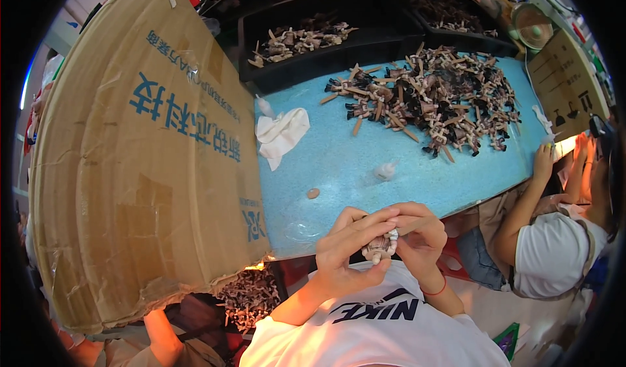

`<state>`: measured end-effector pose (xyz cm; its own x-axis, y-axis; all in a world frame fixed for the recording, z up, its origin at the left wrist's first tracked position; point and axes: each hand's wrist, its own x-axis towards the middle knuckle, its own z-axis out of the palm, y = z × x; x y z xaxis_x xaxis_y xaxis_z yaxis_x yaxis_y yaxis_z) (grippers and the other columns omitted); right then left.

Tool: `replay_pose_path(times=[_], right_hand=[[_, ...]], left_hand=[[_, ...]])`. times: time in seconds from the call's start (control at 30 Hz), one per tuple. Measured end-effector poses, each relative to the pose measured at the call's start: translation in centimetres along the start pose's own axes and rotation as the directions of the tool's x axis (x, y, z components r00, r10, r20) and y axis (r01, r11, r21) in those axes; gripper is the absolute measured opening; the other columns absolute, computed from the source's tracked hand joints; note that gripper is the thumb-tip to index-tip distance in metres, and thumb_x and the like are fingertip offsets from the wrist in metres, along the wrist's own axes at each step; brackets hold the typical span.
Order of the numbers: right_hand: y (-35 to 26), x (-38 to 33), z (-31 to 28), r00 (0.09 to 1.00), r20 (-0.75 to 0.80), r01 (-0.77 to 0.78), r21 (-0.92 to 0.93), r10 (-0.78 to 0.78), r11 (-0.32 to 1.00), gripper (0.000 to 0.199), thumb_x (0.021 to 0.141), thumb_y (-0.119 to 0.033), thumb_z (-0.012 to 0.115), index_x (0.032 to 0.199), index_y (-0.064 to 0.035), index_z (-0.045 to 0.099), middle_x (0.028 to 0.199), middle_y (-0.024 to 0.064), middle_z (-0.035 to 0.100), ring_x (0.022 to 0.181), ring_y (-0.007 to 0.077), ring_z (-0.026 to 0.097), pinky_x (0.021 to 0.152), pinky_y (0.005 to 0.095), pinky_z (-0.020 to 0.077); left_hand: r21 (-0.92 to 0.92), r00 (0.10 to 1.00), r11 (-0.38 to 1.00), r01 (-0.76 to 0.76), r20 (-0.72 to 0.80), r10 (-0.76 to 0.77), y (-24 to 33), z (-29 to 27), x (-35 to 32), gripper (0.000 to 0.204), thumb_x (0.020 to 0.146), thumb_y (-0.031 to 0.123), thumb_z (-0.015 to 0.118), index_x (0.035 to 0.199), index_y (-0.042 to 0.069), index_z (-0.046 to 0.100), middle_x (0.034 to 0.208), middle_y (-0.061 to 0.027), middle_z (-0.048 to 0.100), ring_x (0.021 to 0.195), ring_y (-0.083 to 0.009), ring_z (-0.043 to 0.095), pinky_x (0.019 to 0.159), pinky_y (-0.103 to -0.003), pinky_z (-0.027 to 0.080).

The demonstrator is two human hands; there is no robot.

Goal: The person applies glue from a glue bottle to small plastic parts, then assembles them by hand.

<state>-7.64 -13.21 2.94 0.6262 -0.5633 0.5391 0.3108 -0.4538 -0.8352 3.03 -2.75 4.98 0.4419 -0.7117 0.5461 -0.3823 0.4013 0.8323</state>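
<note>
Close to my chest, at the near edge of the blue table (pixel 293 230), I hold a small figurine (pixel 377 245) with a brownish body and pale limbs. My left hand (pixel 345 244) is closed round it from the left, thumb beneath. From the other side my right hand (pixel 422 235) grips it, and the fingertips of both hands meet over its top. Part of the figurine is hidden by the fingers. Beyond my hands lie a small translucent bottle (pixel 385 170) and a beige oval piece (pixel 313 193). A big heap of similar figurines (pixel 450 96) covers the far right.
A tall cardboard sheet (pixel 130 184) walls off the left side. Black trays (pixel 261 75) with more figurines line the back. A white cloth (pixel 282 135) and a small white bottle (pixel 265 107) lie beside the cardboard. At right sit a co-worker (pixel 554 256), a carton (pixel 567 83) and a fan (pixel 533 26).
</note>
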Motion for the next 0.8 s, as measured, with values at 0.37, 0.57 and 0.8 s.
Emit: replay_pose_path(times=[0.37,0.57,0.8], right_hand=[[1.0,0.4,0.5,0.999,0.023,0.024,0.166,-0.028,0.986,0.02,0.072,0.001,0.066,0.091,-0.0011,0.063,0.097,0.0155,0.063,0.082,0.0241,0.063,0.068,0.03,0.0494],[0.2,0.2,0.7,0.973,0.019,-0.218,0.42,0.231,0.881,0.029,0.072,0.011,0.06,0.099,0.0022,0.061,0.104,0.0179,0.061,0.092,0.0242,0.06,0.077,0.0315,0.0494],[1.3,2.6,-0.5,0.873,0.056,-0.482,0.256,0.484,0.838,0.023,0.079,0.006,0.057,0.101,0.0032,0.059,0.099,0.0139,0.062,0.09,0.0184,0.061,0.074,0.0268,0.0505]], left_hand=[[0.181,0.997,0.982,-0.06,-0.03,0.066,0.3,0.0,0.1,0.061,0.056,0.003,0.068,0.114,-0.006,0.053,0.104,-0.0139,0.063,0.078,-0.026,0.053,0.067,-0.031,0.047],[0.19,0.992,0.978,-0.086,-0.072,0.102,0.0,-0.2,-0.2,0.064,0.055,0.001,0.069,0.117,-0.006,0.051,0.104,-0.0147,0.062,0.079,-0.0255,0.053,0.068,-0.031,0.048],[0.271,0.998,0.963,-0.007,-0.059,0.024,-0.1,-1.8,-1.1,0.075,0.057,0.001,0.067,0.126,-0.007,0.039,0.107,-0.0216,0.061,0.085,-0.0225,0.053,0.078,-0.032,0.044]])
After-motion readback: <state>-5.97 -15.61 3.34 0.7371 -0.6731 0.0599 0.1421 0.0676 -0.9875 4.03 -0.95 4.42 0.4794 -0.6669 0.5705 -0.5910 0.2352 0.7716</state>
